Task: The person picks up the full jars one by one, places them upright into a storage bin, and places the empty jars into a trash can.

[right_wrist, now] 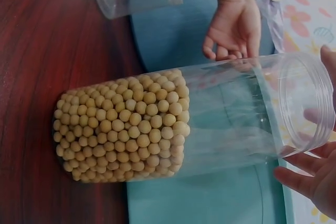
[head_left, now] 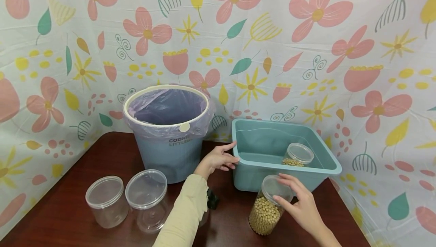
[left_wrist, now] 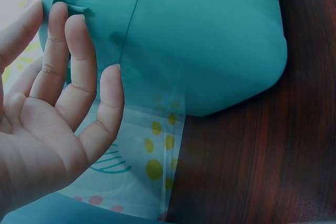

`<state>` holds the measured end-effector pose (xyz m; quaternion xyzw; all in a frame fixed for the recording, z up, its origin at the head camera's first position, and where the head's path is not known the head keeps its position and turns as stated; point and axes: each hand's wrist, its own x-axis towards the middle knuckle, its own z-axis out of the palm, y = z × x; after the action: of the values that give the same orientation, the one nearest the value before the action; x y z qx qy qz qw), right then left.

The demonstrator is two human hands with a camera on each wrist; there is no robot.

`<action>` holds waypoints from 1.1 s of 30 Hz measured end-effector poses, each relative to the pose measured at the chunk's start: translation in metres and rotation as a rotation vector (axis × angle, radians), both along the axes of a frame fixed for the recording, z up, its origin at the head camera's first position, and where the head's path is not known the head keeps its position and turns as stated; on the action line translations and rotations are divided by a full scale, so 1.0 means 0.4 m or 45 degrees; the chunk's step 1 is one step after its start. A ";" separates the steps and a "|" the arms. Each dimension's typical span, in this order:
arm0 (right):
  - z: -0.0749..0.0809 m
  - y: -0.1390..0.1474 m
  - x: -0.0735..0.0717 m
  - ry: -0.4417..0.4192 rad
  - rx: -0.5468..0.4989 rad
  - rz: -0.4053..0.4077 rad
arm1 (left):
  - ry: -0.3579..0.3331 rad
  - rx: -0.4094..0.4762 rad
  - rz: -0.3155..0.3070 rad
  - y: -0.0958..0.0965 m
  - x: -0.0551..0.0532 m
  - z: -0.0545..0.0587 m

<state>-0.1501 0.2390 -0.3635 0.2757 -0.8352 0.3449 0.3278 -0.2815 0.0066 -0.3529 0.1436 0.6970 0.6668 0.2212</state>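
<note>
clear jar (partly filled with tan beans), lidded, upright, near teal basin

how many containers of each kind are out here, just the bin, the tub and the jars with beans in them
Jars with beans: 2
Teal tub: 1
Blue bin: 1
Total: 4

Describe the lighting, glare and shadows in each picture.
Head: bright, even light, pale sheen on the clear lids; left wrist: dimmer, washed out at upper left, soft shadow on the teal basin; right wrist: faint reflections on the bean jar.
</note>
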 end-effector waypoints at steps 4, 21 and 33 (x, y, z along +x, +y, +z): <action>-0.011 0.006 0.001 -0.015 -0.005 0.008 | -0.005 -0.002 -0.003 0.001 0.000 0.000; -0.052 0.026 -0.027 0.013 -0.083 -0.019 | -0.003 -0.008 0.015 0.007 -0.026 -0.036; 0.014 -0.003 0.004 -0.028 -0.150 -0.139 | -0.005 -0.006 -0.004 0.004 -0.016 -0.020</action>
<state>-0.1486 0.2378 -0.3580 0.2061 -0.8308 0.3782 0.3525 -0.2880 0.0083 -0.3608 0.1427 0.6980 0.6650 0.2239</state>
